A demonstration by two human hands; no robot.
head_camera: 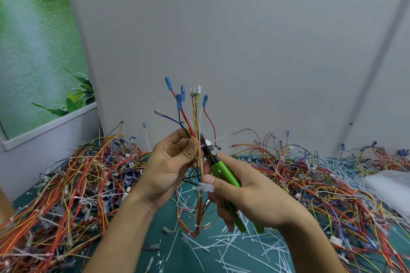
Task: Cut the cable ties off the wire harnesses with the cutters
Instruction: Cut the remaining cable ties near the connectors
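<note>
My left hand (172, 163) grips a wire harness (193, 115) upright in front of me, its blue and white connectors fanning out at the top and its tail hanging down to the table. My right hand (246, 197) holds green-handled cutters (224, 175), fingers wrapped round the handles. The dark jaws (207, 147) sit against the bundle just right of my left fingertips, at a white cable tie (202, 146). A clear connector (206, 186) on the harness lies across my right thumb.
Heaps of red, orange and yellow harnesses cover the green table at the left (73, 184) and right (321, 184). Cut white cable ties (239, 248) litter the table below my hands. A grey wall stands behind. A white bag (390, 184) lies at the far right.
</note>
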